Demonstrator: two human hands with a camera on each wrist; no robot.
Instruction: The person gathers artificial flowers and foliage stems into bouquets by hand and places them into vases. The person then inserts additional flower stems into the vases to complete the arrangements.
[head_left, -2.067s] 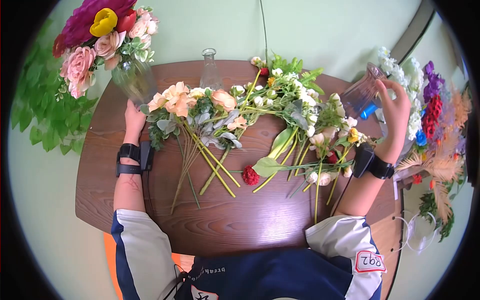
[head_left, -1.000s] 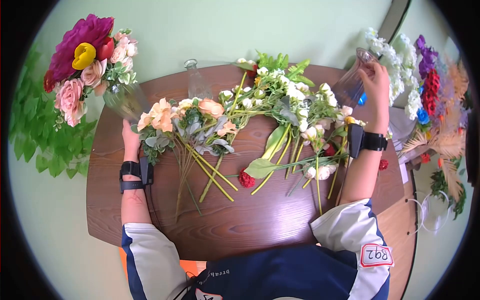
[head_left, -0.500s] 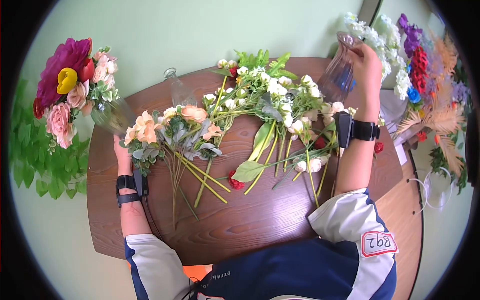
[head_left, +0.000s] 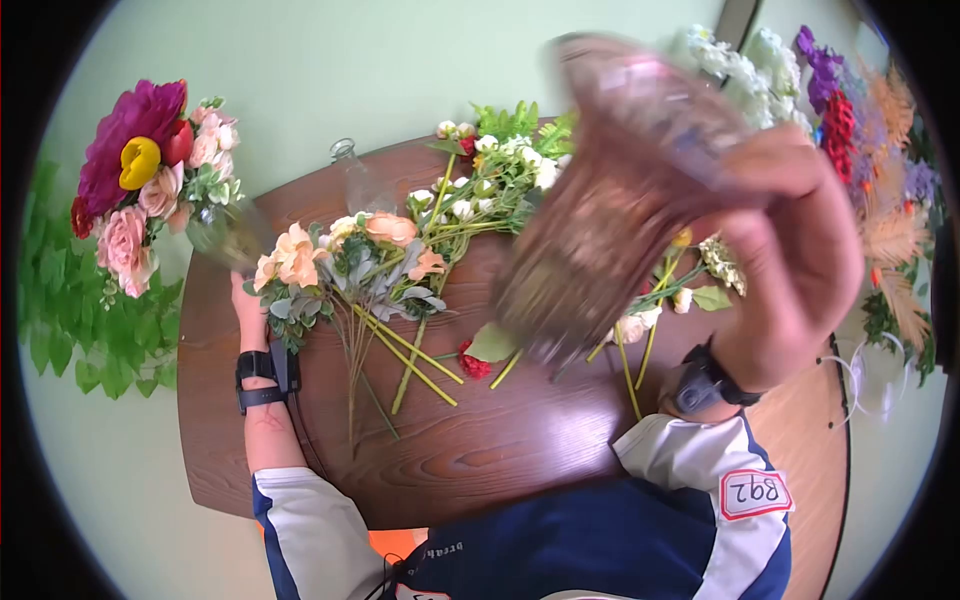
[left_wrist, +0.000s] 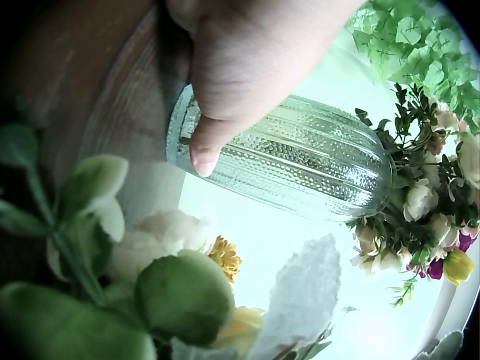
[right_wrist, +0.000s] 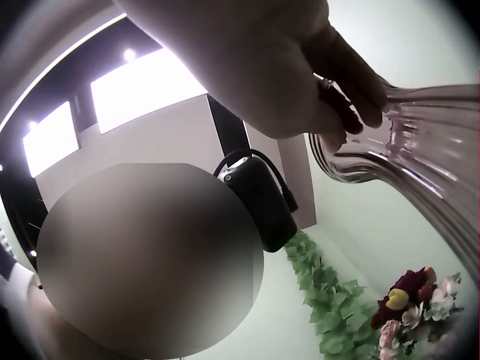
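My right hand pinches a pinkish ribbed glass vase near its flared rim, holding it tilted over the right part of the table; it is blurred by motion. In the right wrist view, the fingertips lie at the neck of this glass vase. At the table's left, my left hand grips the base of a clear dotted glass vase, its thumb pressed on the side. That vase holds a bouquet with a purple flower, a yellow tulip and pink roses.
Peach flowers with grey leaves and white flowers with green stems lie across the brown table. A smaller clear bottle stands at the back edge. More flowers stand on the right; green foliage hangs at left.
My right hand has lifted the pinkish vase off the back right and brought it nearer and to the left, over the white flowers. My left hand keeps its hold on the clear vase.
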